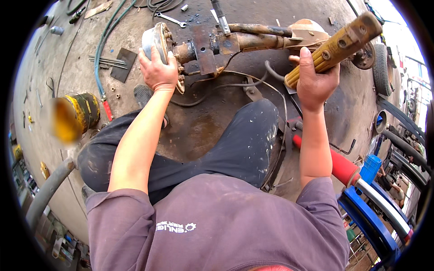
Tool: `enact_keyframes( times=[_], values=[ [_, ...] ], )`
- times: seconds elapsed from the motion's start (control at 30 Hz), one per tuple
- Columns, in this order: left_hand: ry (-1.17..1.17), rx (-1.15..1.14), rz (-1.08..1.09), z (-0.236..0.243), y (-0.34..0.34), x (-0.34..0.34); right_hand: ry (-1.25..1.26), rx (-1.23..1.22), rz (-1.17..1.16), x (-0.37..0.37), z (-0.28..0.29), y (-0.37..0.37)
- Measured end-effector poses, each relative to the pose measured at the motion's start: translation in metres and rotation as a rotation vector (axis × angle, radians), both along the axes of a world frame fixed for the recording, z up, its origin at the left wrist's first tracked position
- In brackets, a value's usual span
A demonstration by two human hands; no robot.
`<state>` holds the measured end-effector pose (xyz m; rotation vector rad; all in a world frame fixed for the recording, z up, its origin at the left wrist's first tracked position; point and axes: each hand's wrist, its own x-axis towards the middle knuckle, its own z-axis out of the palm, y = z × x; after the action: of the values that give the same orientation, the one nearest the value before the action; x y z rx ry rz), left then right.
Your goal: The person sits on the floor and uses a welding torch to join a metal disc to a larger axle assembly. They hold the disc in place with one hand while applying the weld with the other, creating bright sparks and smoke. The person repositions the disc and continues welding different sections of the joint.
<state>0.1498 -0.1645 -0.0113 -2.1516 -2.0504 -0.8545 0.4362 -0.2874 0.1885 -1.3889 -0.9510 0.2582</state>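
A rusty vehicle axle (262, 42) lies across the floor in front of me, with a pale round brake drum (151, 39) at its left end. My left hand (159, 71) grips that drum, fingers over its side and thumb near the flange (165, 34). In my right hand (318, 81) is a long, worn yellow handheld tool (350, 43) with round recesses along its casing. It slants up to the right, over the axle's right part. A grey cable (274, 72) runs to its near end; what kind of tool it is does not show.
A wrench (172, 20) lies beyond the drum. Blue hoses (100, 58), thin rods on a dark plate (125, 65) and a yellow drum-shaped can (86, 110) are at left. To the right are a tyre (382, 70), a red cylinder (341, 166) and blue metal parts (368, 221).
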Motion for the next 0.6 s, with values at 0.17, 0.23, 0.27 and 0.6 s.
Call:
enact_keyframes(
  times=[0.17,0.23,0.27,0.6],
  values=[
    [-0.015,-0.013,0.001,0.001,-0.004,-0.001,0.120,-0.669,0.077,-0.023,0.067,-0.051],
    [-0.028,-0.004,-0.008,0.003,-0.002,0.004,0.094,-0.785,0.066,-0.033,0.062,-0.064],
    [-0.029,-0.008,-0.017,0.002,-0.004,0.005,-0.026,-0.806,0.067,-0.035,0.051,-0.069],
    [-0.036,-0.015,-0.020,0.003,-0.005,0.000,-0.476,-0.928,0.162,-0.043,-0.010,-0.049]
  ],
)
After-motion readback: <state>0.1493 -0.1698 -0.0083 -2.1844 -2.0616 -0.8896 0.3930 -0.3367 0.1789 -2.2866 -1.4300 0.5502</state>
